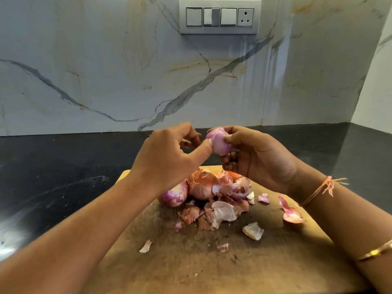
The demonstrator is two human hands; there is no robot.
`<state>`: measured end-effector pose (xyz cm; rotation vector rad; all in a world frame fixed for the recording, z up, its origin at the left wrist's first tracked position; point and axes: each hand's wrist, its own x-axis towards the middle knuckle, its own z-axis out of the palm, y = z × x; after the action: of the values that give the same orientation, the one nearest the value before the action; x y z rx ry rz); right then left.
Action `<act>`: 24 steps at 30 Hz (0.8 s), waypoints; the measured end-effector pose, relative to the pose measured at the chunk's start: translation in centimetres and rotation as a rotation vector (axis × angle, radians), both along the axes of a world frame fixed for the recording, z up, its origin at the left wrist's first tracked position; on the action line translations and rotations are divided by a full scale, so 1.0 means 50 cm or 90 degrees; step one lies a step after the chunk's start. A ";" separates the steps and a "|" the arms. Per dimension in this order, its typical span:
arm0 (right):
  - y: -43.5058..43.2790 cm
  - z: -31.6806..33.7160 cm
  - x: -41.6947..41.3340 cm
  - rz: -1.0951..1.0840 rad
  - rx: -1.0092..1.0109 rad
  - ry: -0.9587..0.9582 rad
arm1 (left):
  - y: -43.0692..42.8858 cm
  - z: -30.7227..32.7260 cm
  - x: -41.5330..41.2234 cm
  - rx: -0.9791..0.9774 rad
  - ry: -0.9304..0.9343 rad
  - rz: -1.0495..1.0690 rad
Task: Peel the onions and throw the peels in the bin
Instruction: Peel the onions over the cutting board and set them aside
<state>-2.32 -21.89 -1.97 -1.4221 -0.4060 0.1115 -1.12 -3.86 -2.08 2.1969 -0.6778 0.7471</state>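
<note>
I hold a small onion (219, 141) in the air above the far edge of the wooden cutting board (265, 262). My right hand (258, 155) grips it, thumb on top and curled fingers underneath. My left hand (169, 155) meets it from the other side: the thumb tip presses its flank and the curled fingers seem to nip at its skin, though they are partly hidden. The onion's long axis stands nearly upright, its pointed end up. It looks pale pink-purple, smooth and mostly bare.

On the board lies a heap of peels (220, 209), papery brown and pink. A purple-streaked onion (175, 195) and a brown-skinned onion (200, 188) rest against the heap. Loose scraps lie scattered nearer me.
</note>
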 end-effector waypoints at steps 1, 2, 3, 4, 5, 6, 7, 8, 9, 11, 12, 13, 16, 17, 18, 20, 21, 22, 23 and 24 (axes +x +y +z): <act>0.002 -0.001 0.000 -0.004 -0.014 -0.012 | -0.002 0.001 -0.003 -0.004 0.008 -0.009; 0.004 -0.002 0.000 -0.017 -0.036 -0.029 | -0.003 0.002 -0.005 -0.013 0.016 -0.021; 0.006 -0.003 -0.001 -0.038 -0.066 -0.052 | -0.005 0.002 -0.007 -0.023 0.025 -0.033; 0.007 -0.004 -0.001 -0.062 -0.102 -0.080 | -0.006 0.002 -0.008 -0.033 0.032 -0.041; 0.008 -0.006 -0.001 -0.082 -0.138 -0.112 | -0.007 0.001 -0.009 -0.041 0.035 -0.046; 0.009 -0.006 -0.002 -0.094 -0.173 -0.146 | -0.007 0.000 -0.009 -0.049 0.034 -0.047; 0.010 -0.007 -0.004 -0.104 -0.201 -0.176 | -0.007 -0.001 -0.008 -0.055 0.031 -0.046; 0.011 -0.007 -0.006 -0.111 -0.224 -0.200 | -0.006 -0.001 -0.008 -0.057 0.026 -0.043; 0.012 -0.006 -0.007 -0.116 -0.241 -0.218 | -0.006 -0.001 -0.008 -0.056 0.019 -0.038; 0.014 -0.005 -0.009 -0.118 -0.257 -0.246 | -0.006 -0.001 -0.010 -0.041 -0.009 -0.023; 0.014 -0.005 -0.010 -0.117 -0.260 -0.255 | -0.006 0.000 -0.011 -0.032 -0.027 -0.016; 0.015 -0.005 -0.010 -0.116 -0.261 -0.263 | -0.006 0.001 -0.012 -0.023 -0.044 -0.011; 0.017 -0.005 -0.010 -0.108 -0.245 -0.266 | -0.005 0.001 -0.011 -0.003 -0.094 -0.002; 0.017 -0.006 -0.010 -0.105 -0.236 -0.260 | -0.004 0.001 -0.009 0.002 -0.112 0.002; 0.016 -0.006 -0.009 -0.100 -0.225 -0.250 | -0.004 0.002 -0.008 0.005 -0.129 0.004; 0.013 -0.007 -0.006 -0.084 -0.194 -0.223 | -0.001 0.003 -0.005 0.008 -0.152 0.005; 0.011 -0.007 -0.005 -0.076 -0.176 -0.206 | -0.001 0.002 -0.004 0.007 -0.157 0.005; 0.011 -0.006 -0.005 -0.070 -0.153 -0.187 | 0.000 0.001 -0.003 0.001 -0.155 0.004; 0.010 -0.006 -0.003 -0.066 -0.122 -0.164 | -0.001 0.000 -0.003 -0.012 -0.146 0.000; 0.009 -0.006 -0.002 -0.059 -0.085 -0.140 | -0.002 -0.001 -0.004 -0.027 -0.135 -0.006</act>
<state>-2.42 -21.45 -2.26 -1.5885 -0.5206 -0.0960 -1.32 -3.96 -2.12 2.0930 -0.7695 0.9906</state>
